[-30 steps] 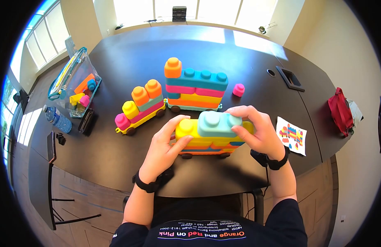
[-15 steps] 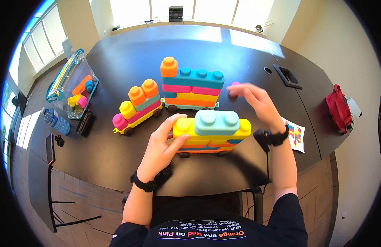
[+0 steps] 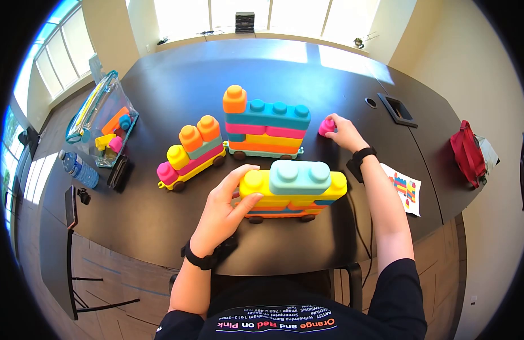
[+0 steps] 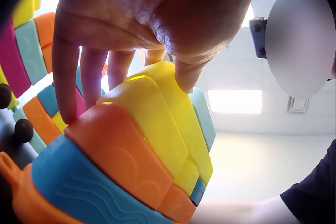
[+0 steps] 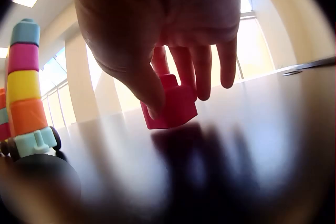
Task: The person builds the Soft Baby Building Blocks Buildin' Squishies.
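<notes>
My left hand (image 3: 216, 204) holds the left end of a toy block wagon (image 3: 284, 203), thumb on its near side and fingers around the far side. This wagon has orange, blue and yellow layers, with a light teal block (image 3: 300, 179) on top. Out to the right, my right hand (image 3: 349, 136) pinches a small pink block (image 5: 178, 108) between thumb and fingers. In the right wrist view, the pink block looks slightly tilted, close over the tabletop. Behind the left hand stand a taller block wagon (image 3: 267, 131) and a smaller stepped wagon (image 3: 192, 157), end to end.
A clear zip bag (image 3: 86, 141) with loose blocks, a water bottle (image 3: 80, 169) and a dark case (image 3: 119, 172) stand at the left. A picture sheet (image 3: 412, 207) lies at the right, with a red bag (image 3: 466, 153) beyond. A cable (image 3: 358, 218) trails from the right wrist.
My right hand has left the light teal block, reached forward and right, and taken hold of the pink block. The left hand keeps its grip on the near wagon.
</notes>
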`<state>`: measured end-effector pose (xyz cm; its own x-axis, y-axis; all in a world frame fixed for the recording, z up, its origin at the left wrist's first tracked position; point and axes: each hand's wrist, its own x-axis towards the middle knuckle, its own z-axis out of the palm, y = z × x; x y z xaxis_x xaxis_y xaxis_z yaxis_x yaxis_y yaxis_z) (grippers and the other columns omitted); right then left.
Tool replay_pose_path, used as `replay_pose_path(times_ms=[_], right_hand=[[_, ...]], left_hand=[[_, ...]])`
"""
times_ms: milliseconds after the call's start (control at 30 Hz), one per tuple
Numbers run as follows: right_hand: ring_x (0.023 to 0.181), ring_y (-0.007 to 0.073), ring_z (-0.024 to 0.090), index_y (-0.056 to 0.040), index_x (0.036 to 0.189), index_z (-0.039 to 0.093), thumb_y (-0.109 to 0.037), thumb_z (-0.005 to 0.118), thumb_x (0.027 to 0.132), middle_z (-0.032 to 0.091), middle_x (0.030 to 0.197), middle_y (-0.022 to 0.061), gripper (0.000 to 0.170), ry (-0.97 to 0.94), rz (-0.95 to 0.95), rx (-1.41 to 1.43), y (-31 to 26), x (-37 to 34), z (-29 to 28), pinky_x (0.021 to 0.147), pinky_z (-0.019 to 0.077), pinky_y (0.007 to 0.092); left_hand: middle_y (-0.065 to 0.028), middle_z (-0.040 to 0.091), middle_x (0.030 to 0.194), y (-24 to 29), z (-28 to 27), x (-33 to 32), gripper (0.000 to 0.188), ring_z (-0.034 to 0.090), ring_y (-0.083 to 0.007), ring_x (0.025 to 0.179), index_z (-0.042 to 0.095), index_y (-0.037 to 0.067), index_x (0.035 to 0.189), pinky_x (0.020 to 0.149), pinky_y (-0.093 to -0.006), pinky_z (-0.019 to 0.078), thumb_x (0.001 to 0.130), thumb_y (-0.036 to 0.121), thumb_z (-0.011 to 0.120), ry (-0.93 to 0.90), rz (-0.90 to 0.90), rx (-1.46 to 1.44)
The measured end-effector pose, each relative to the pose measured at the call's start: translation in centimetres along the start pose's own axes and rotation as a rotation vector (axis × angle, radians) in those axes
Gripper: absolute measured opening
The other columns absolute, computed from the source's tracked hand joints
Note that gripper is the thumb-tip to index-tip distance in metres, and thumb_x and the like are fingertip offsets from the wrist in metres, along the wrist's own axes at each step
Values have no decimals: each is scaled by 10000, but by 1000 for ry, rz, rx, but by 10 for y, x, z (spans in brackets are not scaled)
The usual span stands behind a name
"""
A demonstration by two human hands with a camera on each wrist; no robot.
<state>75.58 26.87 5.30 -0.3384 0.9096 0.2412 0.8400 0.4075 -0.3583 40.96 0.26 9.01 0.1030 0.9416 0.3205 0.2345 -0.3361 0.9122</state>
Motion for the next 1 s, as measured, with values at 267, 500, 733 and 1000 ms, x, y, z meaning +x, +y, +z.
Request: replay_pose_path(times_ms=[267,500,733,1000], right_hand=[[1130,207,679,-37,1398,625,-177,798,937,676,1248,96,512,69,-101,875,-85,-85,-82,996,549,380],[1220,269,637,11,1389,630,-159,830,894,676,1302,146,560,-2,-378,988,-117,-156,-87,1043,501,416],[1159,275,684,-8,1372,644,-135,822,880,709,1271,145,539,117,-416,654,-134,-163,-73,1037,511,381],[1200,198,682,-46,1502,507,-132,875,860,701,1299,95,745,31,-147,750,-144,-177,-68,931,621,368]], left_hand=[[-125,678,1330,4,-1,0,487,668,-248,1226,564,76,1439,1018,-406,561,987,150,730,-8,-19,29],[-109,682,1316,2,-2,1,488,664,-236,1227,565,81,1438,1020,-399,552,983,141,730,-20,-29,10],[-104,683,1306,1,-3,0,490,659,-230,1232,559,88,1443,1023,-405,551,987,151,727,-25,-24,-2],[-81,662,1292,5,-1,3,483,651,-184,1177,553,95,1456,1004,-358,534,993,114,687,-55,-36,-23]])
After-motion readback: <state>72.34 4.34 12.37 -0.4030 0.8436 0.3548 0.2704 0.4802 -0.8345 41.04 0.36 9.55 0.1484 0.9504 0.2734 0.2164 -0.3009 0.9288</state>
